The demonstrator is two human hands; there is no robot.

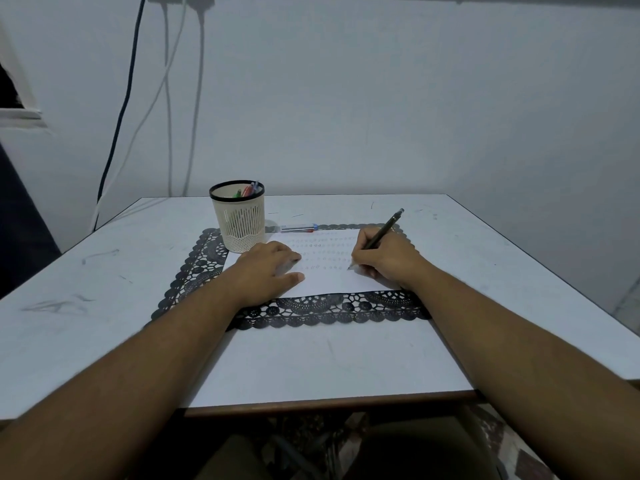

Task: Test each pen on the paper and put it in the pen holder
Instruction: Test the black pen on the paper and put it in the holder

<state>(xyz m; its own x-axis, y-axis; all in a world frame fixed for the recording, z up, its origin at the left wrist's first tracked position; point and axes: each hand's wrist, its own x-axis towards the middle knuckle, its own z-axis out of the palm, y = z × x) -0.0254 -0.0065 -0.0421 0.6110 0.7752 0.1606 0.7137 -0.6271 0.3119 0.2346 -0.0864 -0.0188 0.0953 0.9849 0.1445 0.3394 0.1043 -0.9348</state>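
A dark pen (380, 234) is pinched in the curled fingers of the right hand (382, 259), its tip set on the white paper (329, 277) beside rows of small marks; the left hand (268, 268) is laid flat, fingers straight, pressing the paper's left part. The paper is spread on a black lace mat (329, 311) on the white table (104, 289); the cream pen holder (239, 216), several coloured pens inside, is stood at the mat's far left corner; a clear pen (298, 228) is lain just beside it, at the paper's far edge.

Both forearms are bare to the frame's edge, sleeveless; left hand (268, 265) and right hand (384, 259) wear no rings or watch.
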